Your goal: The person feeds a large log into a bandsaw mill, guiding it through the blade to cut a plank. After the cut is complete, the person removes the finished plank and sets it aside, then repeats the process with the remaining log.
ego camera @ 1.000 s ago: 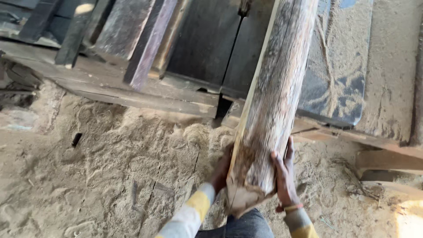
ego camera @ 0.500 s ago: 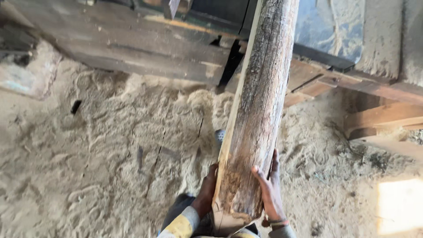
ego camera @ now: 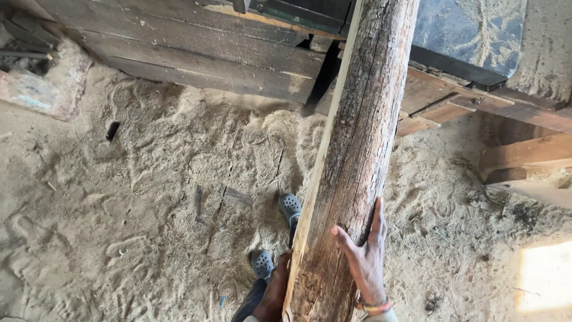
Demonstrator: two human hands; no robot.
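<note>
A view looking down over a sawdust-covered floor (ego camera: 131,209) at a person carrying 1 end of a long, weathered log (ego camera: 357,155).

Compared with 1 second ago, the dark plank structure (ego camera: 196,53) sits higher in the picture and more floor shows below it. The person's 2 grey perforated clogs (ego camera: 290,209), absent from the earlier views, now appear under the log, 1 ahead of the other. This suggests the person is stepping along with the load.

At far left, a worn reddish block (ego camera: 42,89) and a small dark scrap (ego camera: 112,130) lie on the sawdust. Moving right, the left hand (ego camera: 275,292) presses against the log's pale sawn edge, mostly hidden behind the wood, so its hold cannot be made out fully. The log runs from the bottom centre up and out of the top edge, its far end cut off. The right hand (ego camera: 366,262) lies flat on the bark with fingers spread, bracing rather than clenching, a beaded band at the wrist. At far right, pale timber beams (ego camera: 524,152) and a bright patch of sunlight (ego camera: 545,277) are partly cut off.
</note>
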